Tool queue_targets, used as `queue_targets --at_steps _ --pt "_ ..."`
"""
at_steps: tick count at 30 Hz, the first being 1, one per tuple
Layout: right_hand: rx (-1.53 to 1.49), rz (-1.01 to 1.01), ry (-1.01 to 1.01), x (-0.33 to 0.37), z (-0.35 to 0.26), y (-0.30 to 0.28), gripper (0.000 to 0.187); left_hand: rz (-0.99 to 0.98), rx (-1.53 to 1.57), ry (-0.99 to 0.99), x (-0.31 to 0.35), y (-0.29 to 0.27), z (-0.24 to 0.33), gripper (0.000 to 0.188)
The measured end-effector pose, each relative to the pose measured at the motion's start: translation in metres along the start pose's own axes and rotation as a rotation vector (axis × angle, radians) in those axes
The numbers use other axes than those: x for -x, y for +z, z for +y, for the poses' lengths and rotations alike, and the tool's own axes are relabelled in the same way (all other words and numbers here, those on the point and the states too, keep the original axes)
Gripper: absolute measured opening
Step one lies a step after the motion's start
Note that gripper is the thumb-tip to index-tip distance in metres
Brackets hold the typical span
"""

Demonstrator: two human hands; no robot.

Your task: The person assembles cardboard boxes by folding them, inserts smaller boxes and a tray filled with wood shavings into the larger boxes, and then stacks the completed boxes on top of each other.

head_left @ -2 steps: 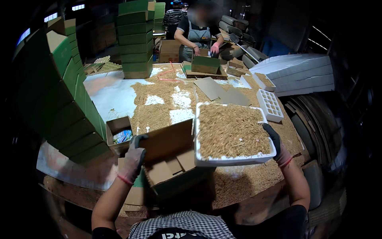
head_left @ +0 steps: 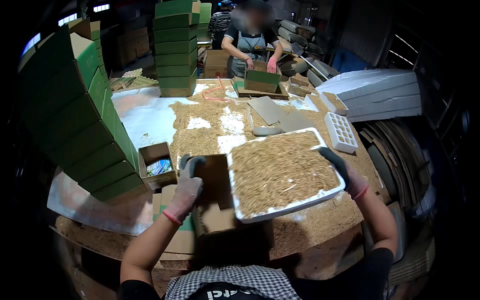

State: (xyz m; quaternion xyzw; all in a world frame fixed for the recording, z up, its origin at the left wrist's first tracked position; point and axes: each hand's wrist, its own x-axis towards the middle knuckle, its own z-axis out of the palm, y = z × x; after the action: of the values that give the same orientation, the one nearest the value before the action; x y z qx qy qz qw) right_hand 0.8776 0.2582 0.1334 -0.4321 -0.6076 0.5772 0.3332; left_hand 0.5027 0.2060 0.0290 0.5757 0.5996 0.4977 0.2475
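Note:
My right hand grips the right edge of a white foam tray heaped with brown husks. The tray is held up and tilted, its left end over an open cardboard box in front of me and hiding part of it. My left hand, in a grey and dark glove, is closed on the left edge of that box; its fingertips are partly hidden. Cardboard flaps or dividers show inside the box. Left of it stands a small open carton with colourful packets inside.
Stacked green cartons rise at the left, with another stack farther back. Loose husks cover much of the table. A white foam tray with cells lies at the right. Across the table a co-worker handles a green box.
The husk-filled tray has moved left and nearer to me, tilting, and now covers more of the box. My left hand and the box have shifted slightly right.

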Motion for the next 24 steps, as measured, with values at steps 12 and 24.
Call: queue_targets --at_steps 12,24 --pt "1.547 -0.718 -0.018 -0.101 0.09 0.139 0.035 -0.109 0.5 -0.254 0.048 -0.039 -0.018 0.051" --pt "0.677 0.274 -1.01 -0.104 0.116 0.1 0.033 -0.132 0.31 -0.218 0.036 -0.095 -0.054 0.044"
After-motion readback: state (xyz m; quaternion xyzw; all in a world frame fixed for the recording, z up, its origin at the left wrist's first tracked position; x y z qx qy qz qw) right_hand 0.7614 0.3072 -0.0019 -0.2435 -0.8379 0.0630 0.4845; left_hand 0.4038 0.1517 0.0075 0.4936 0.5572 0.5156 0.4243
